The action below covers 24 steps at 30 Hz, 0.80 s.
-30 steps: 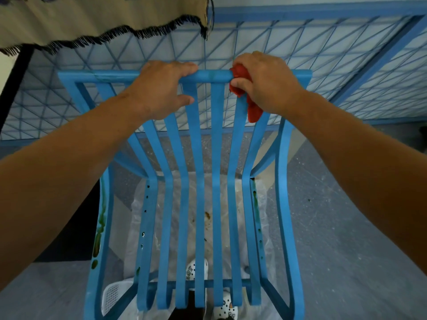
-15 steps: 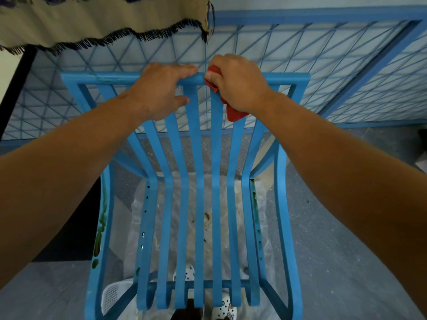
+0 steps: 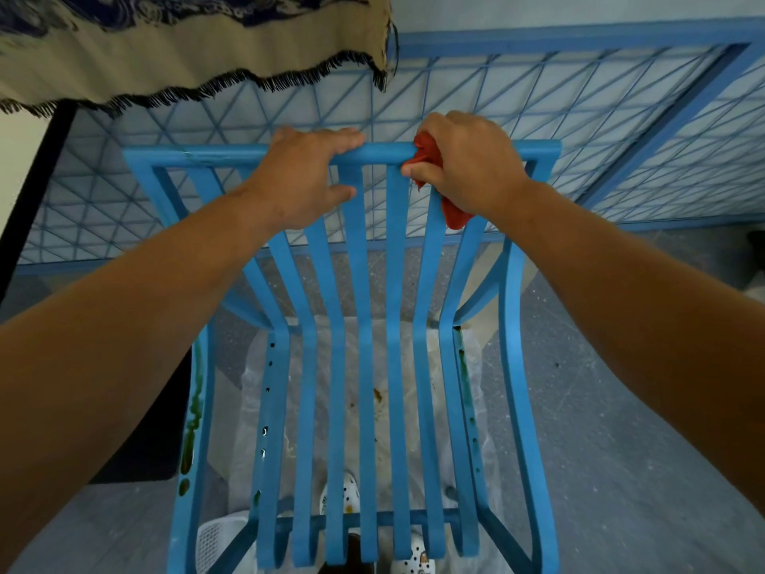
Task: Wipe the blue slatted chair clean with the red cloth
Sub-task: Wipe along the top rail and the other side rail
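The blue slatted chair (image 3: 368, 325) fills the middle of the head view, its top rail at the far end and its slats running toward me. My left hand (image 3: 306, 180) grips the top rail near its middle. My right hand (image 3: 467, 167) presses the red cloth (image 3: 430, 159) onto the rail just right of centre; a tail of the cloth hangs below the hand beside a slat. Green and brown stains run down the chair's left side rail (image 3: 192, 420) and an inner right slat (image 3: 463, 366).
A blue wire-mesh panel (image 3: 248, 109) stands behind the chair. A fringed cream blanket (image 3: 186, 47) hangs at top left. A stained white plastic sheet (image 3: 376, 391) lies under the chair on the grey floor. White spotted clogs (image 3: 343, 490) show at the bottom.
My right hand slid the red cloth left along the top rail toward my left hand, then back right a little. My left hand stayed gripping the rail.
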{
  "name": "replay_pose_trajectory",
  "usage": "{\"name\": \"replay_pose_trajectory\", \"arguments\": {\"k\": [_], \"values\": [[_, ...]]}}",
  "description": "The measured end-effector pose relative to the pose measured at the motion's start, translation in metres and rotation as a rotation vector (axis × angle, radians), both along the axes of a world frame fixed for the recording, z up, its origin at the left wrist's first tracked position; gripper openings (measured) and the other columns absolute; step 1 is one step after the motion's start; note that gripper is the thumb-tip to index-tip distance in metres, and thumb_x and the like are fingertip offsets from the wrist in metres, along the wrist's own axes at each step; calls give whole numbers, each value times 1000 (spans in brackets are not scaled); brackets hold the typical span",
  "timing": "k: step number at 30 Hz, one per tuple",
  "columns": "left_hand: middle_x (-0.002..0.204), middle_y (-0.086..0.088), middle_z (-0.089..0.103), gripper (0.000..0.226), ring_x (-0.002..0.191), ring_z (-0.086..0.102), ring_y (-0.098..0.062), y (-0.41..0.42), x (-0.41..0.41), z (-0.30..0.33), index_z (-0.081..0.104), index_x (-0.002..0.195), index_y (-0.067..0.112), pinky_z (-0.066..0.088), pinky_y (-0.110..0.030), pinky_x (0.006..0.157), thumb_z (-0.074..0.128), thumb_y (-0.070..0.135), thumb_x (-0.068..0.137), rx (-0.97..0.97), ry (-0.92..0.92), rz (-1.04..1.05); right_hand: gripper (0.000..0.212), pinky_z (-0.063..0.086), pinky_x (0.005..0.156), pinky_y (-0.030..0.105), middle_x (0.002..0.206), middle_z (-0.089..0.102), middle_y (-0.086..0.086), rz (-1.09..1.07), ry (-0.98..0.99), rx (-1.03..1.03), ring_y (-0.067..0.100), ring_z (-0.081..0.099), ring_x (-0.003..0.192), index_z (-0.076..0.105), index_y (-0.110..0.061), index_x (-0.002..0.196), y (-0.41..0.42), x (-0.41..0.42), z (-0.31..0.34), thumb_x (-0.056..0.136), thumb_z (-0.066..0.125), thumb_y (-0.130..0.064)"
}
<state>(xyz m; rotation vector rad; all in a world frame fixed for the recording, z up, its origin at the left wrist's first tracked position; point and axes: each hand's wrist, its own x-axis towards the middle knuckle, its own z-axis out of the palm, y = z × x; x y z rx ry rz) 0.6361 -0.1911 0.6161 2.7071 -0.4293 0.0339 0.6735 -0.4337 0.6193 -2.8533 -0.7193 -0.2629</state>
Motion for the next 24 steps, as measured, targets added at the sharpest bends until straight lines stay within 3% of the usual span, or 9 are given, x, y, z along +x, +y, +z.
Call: {"name": "replay_pose_trajectory", "arguments": {"k": [10, 17, 24], "values": [[159, 2, 42, 71, 143, 43, -18, 3, 3, -6, 44, 151, 21, 9, -27, 113, 76, 28, 89, -5, -29, -19, 53, 50, 84, 46, 107, 67, 13, 76, 0, -103, 36, 65, 95, 57, -13, 120, 19, 4, 3, 93, 58, -58], [159, 3, 42, 73, 144, 41, -16, 2, 2, -8, 44, 151, 21, 9, -43, 124, 77, 31, 87, -17, -27, -25, 44, 48, 81, 45, 105, 65, 13, 14, 58, -92, 36, 63, 96, 57, -17, 121, -15, 5, 8, 94, 63, -51], [159, 2, 41, 72, 144, 41, -17, 2, 3, -4, 43, 152, 21, 9, -42, 123, 76, 31, 88, -18, -18, -24, 28, 42, 66, 41, 97, 66, 18, -101, -21, -254, 40, 64, 84, 58, -8, 110, 10, 5, 6, 94, 61, -30]]}}
